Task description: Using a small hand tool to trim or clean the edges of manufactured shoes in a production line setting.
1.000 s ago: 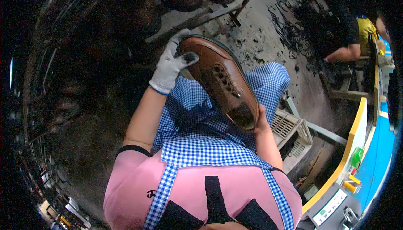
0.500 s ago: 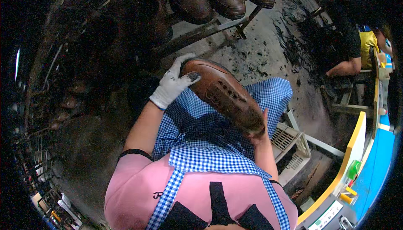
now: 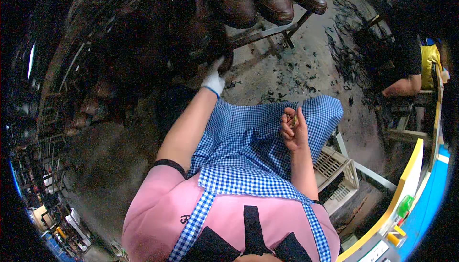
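Note:
My left hand (image 3: 214, 79), in a white glove, reaches forward to the dark rack side. Its fingers are closed on a dark brown shoe (image 3: 225, 55), which is mostly lost in shadow. My right hand (image 3: 294, 130), bare, is raised over my right thigh with the palm up and the fingers curled. A small yellowish thing (image 3: 294, 120) shows between those fingers, too small to name. A blue and white checked apron (image 3: 244, 147) covers my lap.
Several brown shoes (image 3: 272, 4) stand on a metal rack (image 3: 263, 35) ahead. Dark scraps (image 3: 306, 78) litter the floor. A cream plastic crate (image 3: 337, 166) is by my right leg, beside a yellow-edged blue table (image 3: 430, 190). Another person's arm (image 3: 404, 85) shows at far right.
The brown shoe has left my lap and gone forward to the rack with my left hand. My right hand has let go of it and curled its fingers. The view has shifted slightly.

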The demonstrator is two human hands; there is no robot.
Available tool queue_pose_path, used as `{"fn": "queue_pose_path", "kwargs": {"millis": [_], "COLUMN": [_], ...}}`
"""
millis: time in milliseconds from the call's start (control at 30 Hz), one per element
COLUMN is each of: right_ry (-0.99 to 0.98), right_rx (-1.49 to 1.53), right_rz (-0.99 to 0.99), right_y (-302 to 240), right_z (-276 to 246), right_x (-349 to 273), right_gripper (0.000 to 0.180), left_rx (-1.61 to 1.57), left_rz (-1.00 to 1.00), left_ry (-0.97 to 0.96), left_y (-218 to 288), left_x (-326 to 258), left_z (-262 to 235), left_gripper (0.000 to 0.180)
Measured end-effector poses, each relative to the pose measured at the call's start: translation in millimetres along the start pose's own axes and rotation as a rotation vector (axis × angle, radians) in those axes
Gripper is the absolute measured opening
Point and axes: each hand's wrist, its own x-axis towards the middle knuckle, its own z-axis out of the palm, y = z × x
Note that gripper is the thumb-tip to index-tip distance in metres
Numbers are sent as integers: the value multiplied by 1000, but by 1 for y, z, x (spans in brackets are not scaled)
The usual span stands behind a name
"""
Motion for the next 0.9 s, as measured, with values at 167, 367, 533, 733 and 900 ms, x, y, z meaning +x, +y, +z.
{"fn": "queue_pose_path", "kwargs": {"millis": [167,367,533,733,900], "right_ry": [32,154,-5,-19,-171], "right_rx": [50,12,-272,-621,-774], "right_rz": [47,55,73,-30,-334], "right_y": [6,5,15,20,19], "right_z": [-2,-4,9,37,64], "right_x": [-3,-6,-3,-12,-30], "right_gripper": [39,35,32,30,38], "left_rx": [-969,962,1706,798,1099], "left_rz": [-426,-24,326,246,819], "left_ry": [2,28,154,-149,-383], "left_y": [-25,58,27,92,120], "left_x": [49,-1,40,-34,-108], "left_z": [-11,-61,-125,-73,-48], "left_gripper": [44,58,62,40,61]}}
